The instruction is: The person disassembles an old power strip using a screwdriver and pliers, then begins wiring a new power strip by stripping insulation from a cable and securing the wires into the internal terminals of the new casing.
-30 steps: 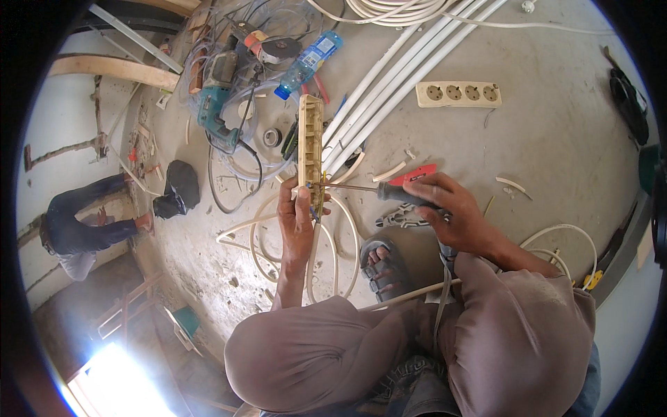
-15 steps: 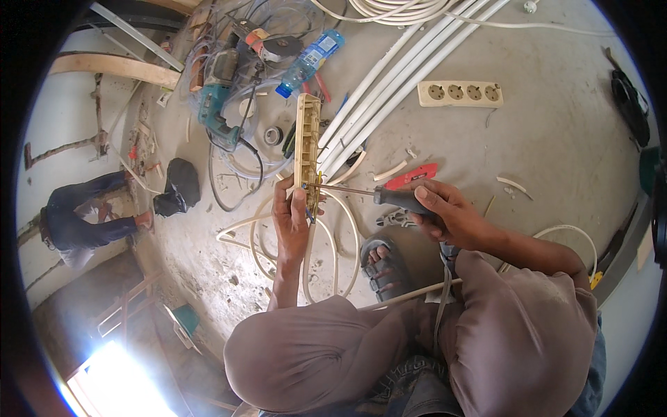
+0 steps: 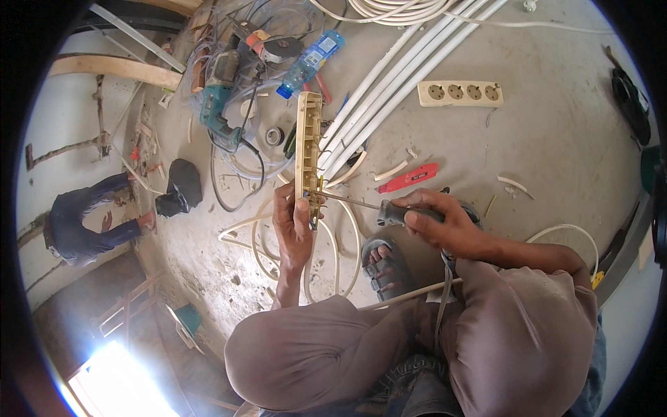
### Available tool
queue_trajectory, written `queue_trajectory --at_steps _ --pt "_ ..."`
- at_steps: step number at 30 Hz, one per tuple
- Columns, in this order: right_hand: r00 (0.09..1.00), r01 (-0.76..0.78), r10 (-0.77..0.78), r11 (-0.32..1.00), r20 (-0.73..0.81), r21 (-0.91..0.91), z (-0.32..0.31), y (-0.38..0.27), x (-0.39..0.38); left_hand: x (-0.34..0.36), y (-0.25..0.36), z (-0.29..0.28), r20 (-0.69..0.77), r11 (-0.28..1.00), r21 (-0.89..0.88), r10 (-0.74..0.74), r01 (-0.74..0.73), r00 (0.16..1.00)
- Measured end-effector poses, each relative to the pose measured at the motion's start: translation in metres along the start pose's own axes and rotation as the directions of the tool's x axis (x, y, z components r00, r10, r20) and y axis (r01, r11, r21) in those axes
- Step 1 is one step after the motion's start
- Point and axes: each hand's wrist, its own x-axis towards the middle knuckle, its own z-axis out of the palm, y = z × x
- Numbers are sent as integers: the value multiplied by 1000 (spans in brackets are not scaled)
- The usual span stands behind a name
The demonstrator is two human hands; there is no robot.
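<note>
My left hand (image 3: 293, 226) grips the lower end of a long, cream power strip housing (image 3: 306, 139), held upright with its inner compartments and metal parts exposed. Thin coloured wires show around its lower end. In my right hand (image 3: 445, 221) is a screwdriver (image 3: 390, 211) with a dark handle, my fingers wrapped over it. Its thin shaft reaches left to the lower part of the housing. Whether the tip sits in a screw is too small to tell. A white cable (image 3: 308, 271) runs downward beside my left wrist.
On the floor lie a cream socket cover (image 3: 460, 94), a red utility knife (image 3: 408, 178), white pipes (image 3: 389, 90), a teal power drill (image 3: 219, 118), an angle grinder (image 3: 267, 43) and a plastic bottle (image 3: 310, 64). Another person (image 3: 90, 219) bends near the wall at left.
My right hand has shifted slightly and turned over the screwdriver handle, which now sits a little lower. More of the red knife shows. The other person's arm has moved.
</note>
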Motion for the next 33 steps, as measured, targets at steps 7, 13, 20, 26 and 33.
queue_trajectory --at_steps 7,13,20,26,33 --pt "968 -242 235 967 -84 -82 4 -22 -7 -2 0 1 25 993 -113 37 -34 999" --pt "794 447 -545 226 268 -865 0 7 -2 -4 6 4 42 997 -76 31 -27 999" --pt "980 -196 191 974 49 114 -4 -9 -1 -8 1 3 40 999 -28 46 -45 998" --pt "1000 -30 29 994 -5 -105 -2 -14 4 -4 3 1 43 995 -88 38 -34 998" --pt "833 383 -511 255 212 -888 -1 1 4 -2 -1 6 34 999 13 34 -34 999"
